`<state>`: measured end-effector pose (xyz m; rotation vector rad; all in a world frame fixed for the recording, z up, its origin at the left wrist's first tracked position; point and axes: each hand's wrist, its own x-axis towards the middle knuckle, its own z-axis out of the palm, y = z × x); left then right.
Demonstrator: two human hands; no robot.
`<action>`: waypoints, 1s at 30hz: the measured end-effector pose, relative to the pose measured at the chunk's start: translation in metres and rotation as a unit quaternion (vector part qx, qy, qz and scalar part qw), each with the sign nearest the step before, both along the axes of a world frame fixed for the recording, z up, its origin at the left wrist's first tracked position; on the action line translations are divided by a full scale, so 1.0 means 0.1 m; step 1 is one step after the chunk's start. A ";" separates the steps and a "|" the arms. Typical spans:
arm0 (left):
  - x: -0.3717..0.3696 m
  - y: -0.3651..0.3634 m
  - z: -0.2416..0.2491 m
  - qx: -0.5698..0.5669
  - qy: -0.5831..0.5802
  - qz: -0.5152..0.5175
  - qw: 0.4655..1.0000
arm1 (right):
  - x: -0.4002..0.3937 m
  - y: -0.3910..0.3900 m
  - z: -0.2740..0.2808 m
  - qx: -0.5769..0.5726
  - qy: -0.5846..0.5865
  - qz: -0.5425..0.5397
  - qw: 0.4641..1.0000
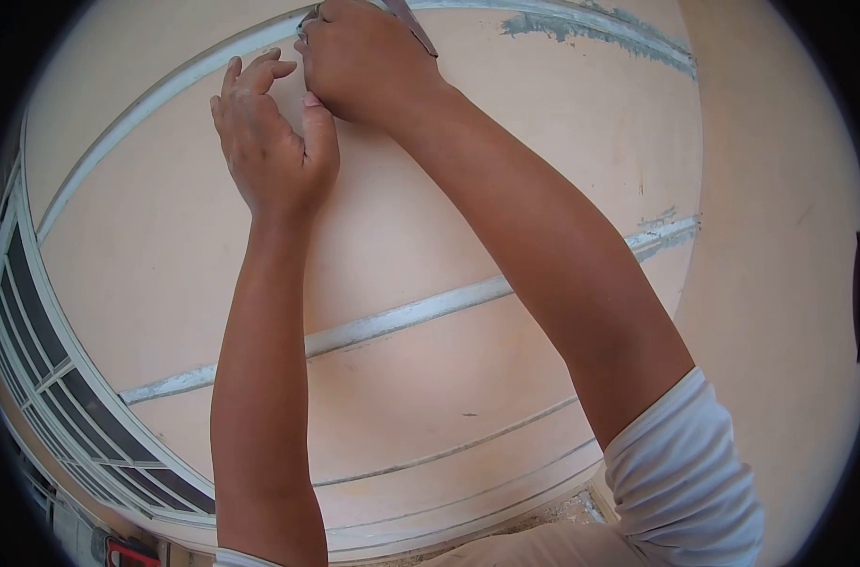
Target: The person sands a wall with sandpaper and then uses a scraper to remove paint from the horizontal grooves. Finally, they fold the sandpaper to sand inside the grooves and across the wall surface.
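Note:
My right hand (364,66) is up at the top of the view, its fingers closed around a hand tool. A flat brownish strip of that tool (413,26) sticks out past the wrist side, and a small grey edge shows by the fingertips. The rest of it is hidden by the hand, so I cannot tell its exact kind. Just to the left, my left hand (277,128) is raised with fingers apart and slightly bent, holding nothing. Its thumb is close beside the right hand. Both are in front of the upper white band (236,42) on the peach wall (402,227).
A lower white band (392,321) crosses the wall behind my forearms. Rough grey patches (562,26) border the upper band at right. A barred window (80,397) lies along the left. A red-and-black object (130,553) sits at the bottom left. Another wall (780,236) meets this one at right.

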<state>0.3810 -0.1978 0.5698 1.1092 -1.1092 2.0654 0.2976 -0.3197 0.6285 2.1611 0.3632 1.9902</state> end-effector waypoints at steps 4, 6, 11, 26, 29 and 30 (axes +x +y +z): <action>0.02 0.04 -0.01 0.004 -0.010 0.001 1.000 | -0.11 -0.29 -0.01 0.006 -0.002 0.001 1.000; 0.02 0.03 -0.01 -0.002 -0.014 0.004 1.000 | -0.02 -0.68 0.00 0.013 -0.089 -0.087 0.992; 0.01 0.04 -0.03 -0.011 -0.005 -0.025 1.000 | -0.20 0.10 -0.03 0.066 -0.008 -0.068 0.995; -0.04 0.06 -0.03 -0.004 0.007 -0.056 0.998 | -0.26 -0.23 0.03 0.011 0.039 -0.127 0.991; -0.03 0.06 -0.06 -0.003 0.008 -0.060 0.998 | -0.36 -0.59 0.09 0.098 0.041 -0.152 0.983; -0.03 0.06 -0.06 -0.002 0.008 -0.058 0.998 | -0.48 -0.74 0.08 0.158 0.050 -0.169 0.972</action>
